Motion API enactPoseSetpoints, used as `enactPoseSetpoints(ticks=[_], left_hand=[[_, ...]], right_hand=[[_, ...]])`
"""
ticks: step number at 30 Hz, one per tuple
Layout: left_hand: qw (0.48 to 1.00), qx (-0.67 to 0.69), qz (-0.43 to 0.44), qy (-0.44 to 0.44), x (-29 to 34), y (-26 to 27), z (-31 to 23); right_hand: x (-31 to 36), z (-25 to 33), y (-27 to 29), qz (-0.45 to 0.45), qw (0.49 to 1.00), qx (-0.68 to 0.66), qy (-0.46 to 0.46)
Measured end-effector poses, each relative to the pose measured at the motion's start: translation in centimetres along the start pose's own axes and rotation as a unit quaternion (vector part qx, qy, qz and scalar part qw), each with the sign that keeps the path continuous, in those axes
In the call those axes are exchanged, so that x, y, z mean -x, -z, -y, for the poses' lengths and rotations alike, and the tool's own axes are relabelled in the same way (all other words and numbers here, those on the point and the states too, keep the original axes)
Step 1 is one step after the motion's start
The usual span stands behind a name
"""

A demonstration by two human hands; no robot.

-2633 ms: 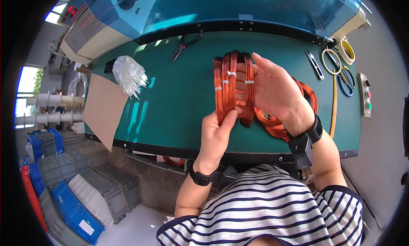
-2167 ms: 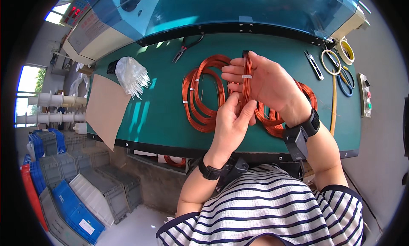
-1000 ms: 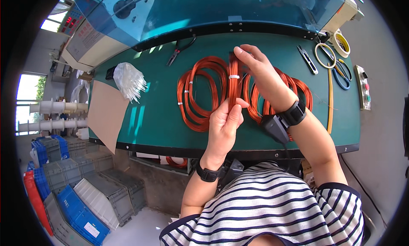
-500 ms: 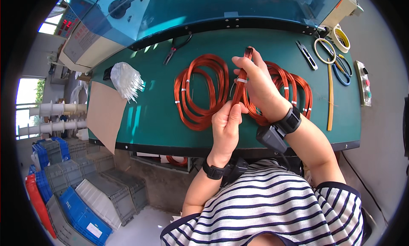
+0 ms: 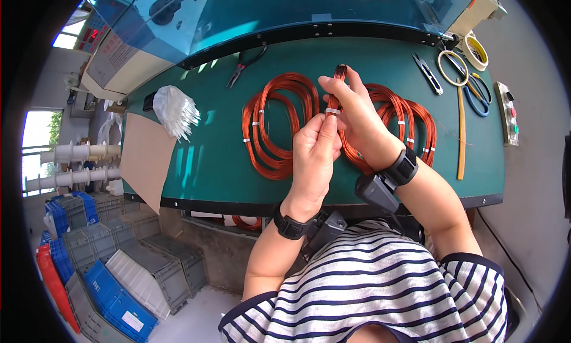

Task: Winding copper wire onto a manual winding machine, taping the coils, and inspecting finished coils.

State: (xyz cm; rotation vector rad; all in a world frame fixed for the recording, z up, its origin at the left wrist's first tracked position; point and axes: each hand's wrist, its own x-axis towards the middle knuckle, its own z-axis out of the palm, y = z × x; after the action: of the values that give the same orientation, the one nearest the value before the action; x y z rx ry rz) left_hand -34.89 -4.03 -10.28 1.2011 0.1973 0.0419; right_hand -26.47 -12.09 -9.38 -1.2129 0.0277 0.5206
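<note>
Between my hands, a copper wire coil (image 5: 341, 74) is held edge-on above the green table, with a white tie (image 5: 332, 111) around its strands. My left hand (image 5: 317, 145) pinches the coil right by that tie, thumb on top. Higher up, my right hand (image 5: 357, 108) wraps around the same coil from the right side. To the left lie overlapping copper coils (image 5: 256, 114) bound with white ties. More tied copper coils (image 5: 425, 126) rest to the right, partly covered by my right hand and wrist.
White cable ties in a plastic bag (image 5: 173, 110) and a brown sheet (image 5: 146, 159) lie at left. Pliers (image 5: 238, 74) sit near the blue-covered machine (image 5: 273, 13). At right are snips (image 5: 428, 75), tape rolls (image 5: 476, 53), scissors (image 5: 477, 99) and a switch box (image 5: 507, 114).
My left hand has slid up along the held coil to its white tie. The coil's upper end and my right hand have shifted slightly left.
</note>
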Motion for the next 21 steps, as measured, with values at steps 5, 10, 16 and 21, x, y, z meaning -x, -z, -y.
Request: enactPoseSetpoints(ticks=[5,10,16,21], left_hand=[[0.997,-0.061,-0.007,-0.044,1.1,0.0,-0.7],[0.998,-0.049,0.006,-0.035,2.7,0.8,0.2],[1.000,0.012,-0.011,-0.021,2.7,0.6,0.4],[0.997,0.037,-0.044,-0.046,3.4,0.3,1.5]], right_hand=[[-0.4,0.7,0.7,0.013,0.999,0.037,-0.016],[-1.3,0.4,2.0,0.064,0.997,-0.008,-0.041],[2.3,1.3,5.4,0.048,0.994,0.035,0.093],[7.6,0.7,11.2,0.046,0.986,0.128,0.094]])
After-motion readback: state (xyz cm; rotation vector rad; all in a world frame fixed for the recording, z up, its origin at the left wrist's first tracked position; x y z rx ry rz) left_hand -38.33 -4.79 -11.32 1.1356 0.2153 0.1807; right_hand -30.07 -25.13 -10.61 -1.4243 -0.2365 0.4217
